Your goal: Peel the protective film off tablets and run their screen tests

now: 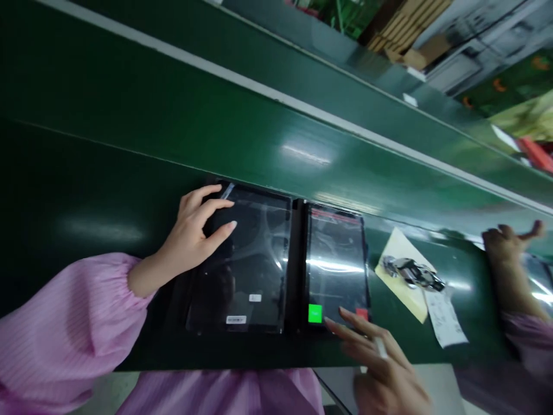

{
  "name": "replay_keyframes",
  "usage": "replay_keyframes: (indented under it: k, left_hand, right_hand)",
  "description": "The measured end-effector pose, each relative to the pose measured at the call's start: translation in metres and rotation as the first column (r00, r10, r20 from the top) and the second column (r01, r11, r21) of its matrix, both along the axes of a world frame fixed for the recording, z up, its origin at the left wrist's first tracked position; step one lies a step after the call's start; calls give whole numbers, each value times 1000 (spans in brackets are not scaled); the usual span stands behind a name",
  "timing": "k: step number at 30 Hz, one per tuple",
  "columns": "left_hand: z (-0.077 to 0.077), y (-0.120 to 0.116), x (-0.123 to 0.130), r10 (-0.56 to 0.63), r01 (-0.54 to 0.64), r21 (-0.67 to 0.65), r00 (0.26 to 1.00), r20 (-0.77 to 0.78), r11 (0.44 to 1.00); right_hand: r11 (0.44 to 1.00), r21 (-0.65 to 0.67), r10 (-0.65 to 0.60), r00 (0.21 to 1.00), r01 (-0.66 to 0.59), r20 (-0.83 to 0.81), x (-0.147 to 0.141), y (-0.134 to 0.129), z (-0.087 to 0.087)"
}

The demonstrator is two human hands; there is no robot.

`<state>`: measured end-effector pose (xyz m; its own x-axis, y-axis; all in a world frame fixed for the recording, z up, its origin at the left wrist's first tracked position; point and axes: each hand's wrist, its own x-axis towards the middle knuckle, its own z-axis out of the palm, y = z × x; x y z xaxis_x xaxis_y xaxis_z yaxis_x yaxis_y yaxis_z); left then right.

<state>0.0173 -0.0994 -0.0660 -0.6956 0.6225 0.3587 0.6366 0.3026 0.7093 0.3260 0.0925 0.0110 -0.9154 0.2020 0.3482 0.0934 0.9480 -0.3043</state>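
My left hand (201,230) has its fingers spread over the upper left edge of a black tablet-like panel (246,259). This panel has a glossy film and two small white labels near its bottom. Beside it on the right lies a smaller tablet (334,242) with a lit screen, a green square at its lower left and a red one at its lower right. My right hand (380,357) is over that tablet's bottom edge, fingers stretched out towards the squares. A small white band or object shows across one finger; what it is, I cannot make out.
Right of the tablets, a shiny metal object (415,274) lies on a yellow paper (401,288), with a white written slip (444,317) below. Another person's hand (510,248) is at the far right. A raised green ledge (259,132) runs behind the tablets.
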Motion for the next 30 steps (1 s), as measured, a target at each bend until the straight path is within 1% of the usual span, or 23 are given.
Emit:
replay_keyframes:
  k: [1,2,3,5,7,8,10,12,13,14,15,16,17,18,19,21,22,23,24,25,27,28,30]
  left_hand:
    - [1,-2,-3,-2,1,-3,1000,-25,1000]
    - [3,-4,-7,2,-2,-2,999,-46,1000]
    - [6,-6,-11,16,-16,2,998,-59,1000]
    - [19,-3,-18,67,-66,17,993,-100,998]
    - [39,13,-17,88,-87,13,972,-217,996]
    - [49,26,-12,47,-55,-18,953,-301,998]
    - [66,63,5,-140,80,-154,890,-434,985]
    - [77,107,26,-351,210,-344,836,-423,915]
    - [80,128,36,-416,244,-423,826,-381,873]
    - [82,146,44,-447,256,-483,829,-336,837]
    - [82,160,51,-451,247,-526,840,-303,814]
    - [82,169,56,-442,231,-555,851,-283,799]
    - [82,172,61,-434,221,-570,860,-269,791]
    - [82,169,65,-446,239,-577,860,-247,781]
    - [82,162,69,-482,290,-578,851,-210,763]
    - [83,137,75,-574,433,-550,812,-107,714]
    - [84,124,76,-601,485,-520,796,-70,704]
    - [85,110,75,-602,505,-483,796,-59,716]
    - [86,99,72,-575,491,-442,815,-71,751]
    - [87,89,68,-525,451,-397,846,-95,799]
    - [89,72,59,-407,349,-313,902,-143,883]
    - [89,64,55,-358,304,-283,920,-162,910]
    - [88,45,50,-283,228,-246,935,-215,942]
  right_hand:
    - [987,97,126,990,-132,58,9,6,0]
    - [965,160,198,976,-209,85,18,12,-1]
    - [953,208,206,975,-219,83,26,18,-2]
    - [963,232,143,990,-136,-12,41,38,-2]
    - [964,266,43,993,-14,-106,53,69,0]
    - [953,302,-3,994,35,-107,57,88,0]
    - [912,407,-42,999,50,-27,60,130,-2]
    - [886,463,-61,997,31,52,57,168,-9]
    - [876,482,-74,995,30,73,55,182,-12]
    - [863,504,-93,992,39,81,53,191,-16]
    - [847,527,-119,990,62,75,52,196,-19]
    - [829,550,-157,986,101,55,52,197,-21]
    - [812,564,-193,981,146,24,54,195,-21]
    - [805,563,-216,976,185,-11,56,190,-21]
    - [813,545,-216,975,204,-43,58,185,-20]
    - [867,465,-156,984,179,-87,57,175,-17]
    - [903,406,-110,990,138,-93,53,171,-16]
    - [934,345,-65,994,92,-88,45,168,-15]
    - [955,291,-33,997,54,-75,34,166,-15]
    - [969,247,-11,998,25,-58,19,165,-14]
    - [981,191,13,999,-8,-29,-16,164,-16]
    - [983,181,23,1000,-19,-22,-34,162,-17]
    - [984,175,46,999,-43,-10,-68,157,-19]
